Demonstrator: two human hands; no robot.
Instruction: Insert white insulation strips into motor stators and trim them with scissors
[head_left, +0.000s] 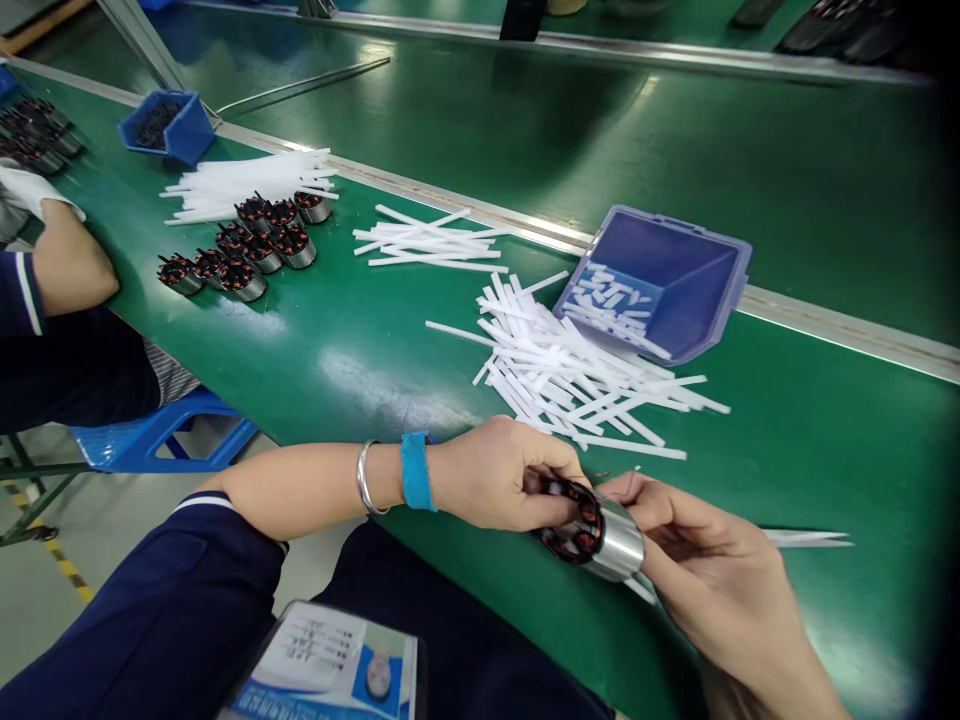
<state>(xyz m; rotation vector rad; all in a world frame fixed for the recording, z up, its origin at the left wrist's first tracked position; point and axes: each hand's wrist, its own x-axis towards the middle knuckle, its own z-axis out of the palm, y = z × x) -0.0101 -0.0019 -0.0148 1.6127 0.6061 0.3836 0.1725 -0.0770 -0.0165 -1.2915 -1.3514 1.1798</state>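
Note:
A motor stator (pixel 621 540), a steel ring with black insulation and copper windings, is tilted on its side above the near table edge. My left hand (pixel 502 475) is closed on its wound end, fingertips at the windings. At the steel end, my right hand (pixel 697 560) has its thumb and bent fingers closed against the ring. A white strip (pixel 640 590) pokes out below that end. Behind my right hand more white strips (pixel 810 538) stick out; whether they are held or lie on the table I cannot tell. A loose pile of white strips (pixel 555 365) lies just beyond my hands.
A blue-purple bin (pixel 697 290) with short white pieces stands beyond the pile. Further left are smaller strip stacks (pixel 431 240), several stators (pixel 241 278) and a blue bin (pixel 184 128) of dark parts. A co-worker's arm (pixel 71 255) rests at the left table edge, by a blue stool (pixel 150 435).

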